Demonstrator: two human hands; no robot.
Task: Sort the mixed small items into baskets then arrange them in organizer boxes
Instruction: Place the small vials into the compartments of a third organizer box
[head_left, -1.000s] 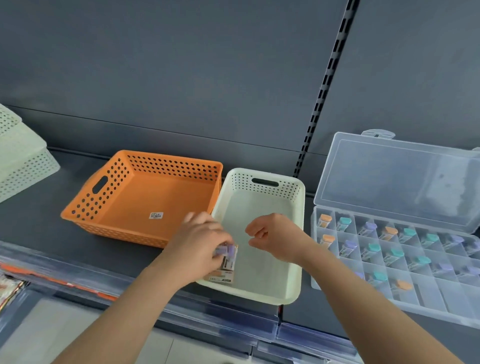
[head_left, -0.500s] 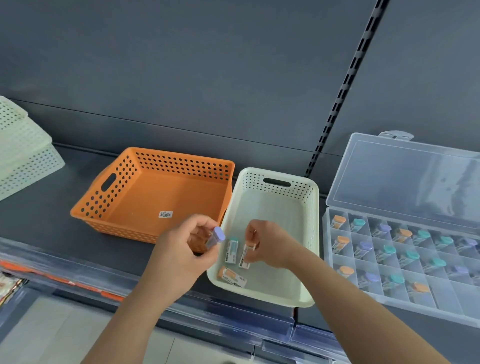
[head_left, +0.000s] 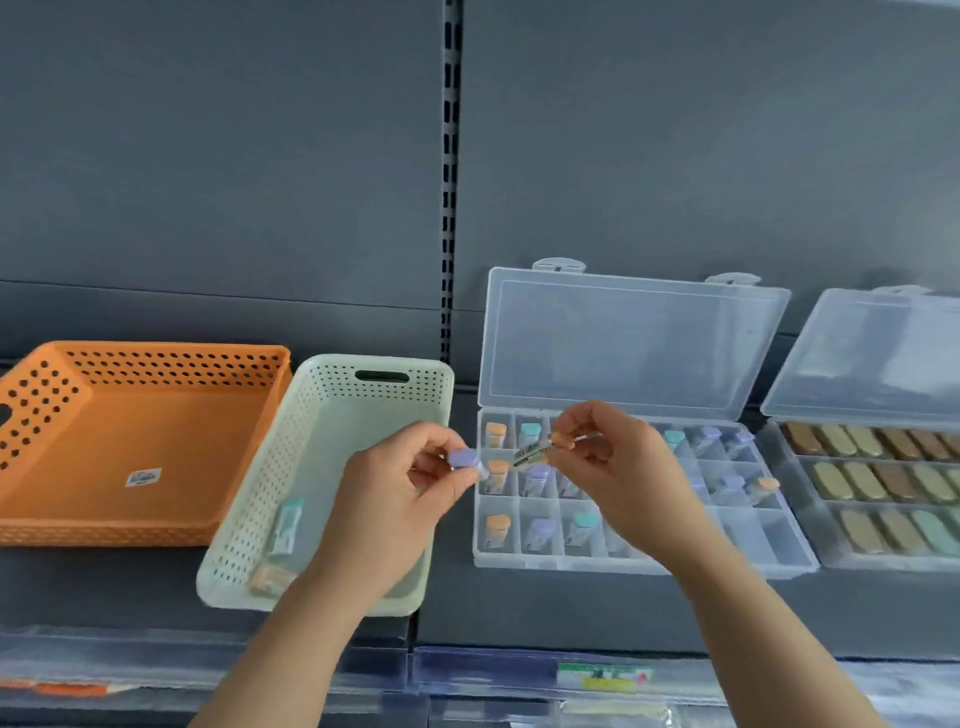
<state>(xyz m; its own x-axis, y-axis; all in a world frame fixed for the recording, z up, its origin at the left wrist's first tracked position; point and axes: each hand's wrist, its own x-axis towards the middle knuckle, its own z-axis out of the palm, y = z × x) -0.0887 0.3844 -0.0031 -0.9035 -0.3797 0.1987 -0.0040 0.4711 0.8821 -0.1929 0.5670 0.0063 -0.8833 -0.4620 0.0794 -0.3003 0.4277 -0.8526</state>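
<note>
My left hand (head_left: 400, 486) pinches a small purple-capped item (head_left: 464, 460) over the right edge of the pale green basket (head_left: 260, 499). My right hand (head_left: 613, 467) holds a small orange-capped item (head_left: 540, 449) above the open clear organizer box (head_left: 779, 545), whose compartments hold several orange-, teal- and purple-capped items. Two items lie in the pale green basket: a teal-capped one (head_left: 287, 527) and an orange one (head_left: 270, 579). The orange basket (head_left: 156, 431) stands at the left with only a sticker inside.
A second open clear box (head_left: 883, 499) with brown, tan and green oblong pieces stands at the far right. Everything rests on a dark grey shelf (head_left: 571, 608) with a grey back panel. A clear price rail runs along the shelf's front edge.
Both hands lifted out of the pale green basket and moved right, each carrying an item, the right one reaching over the organizer box. The camera view swung to the right.
</note>
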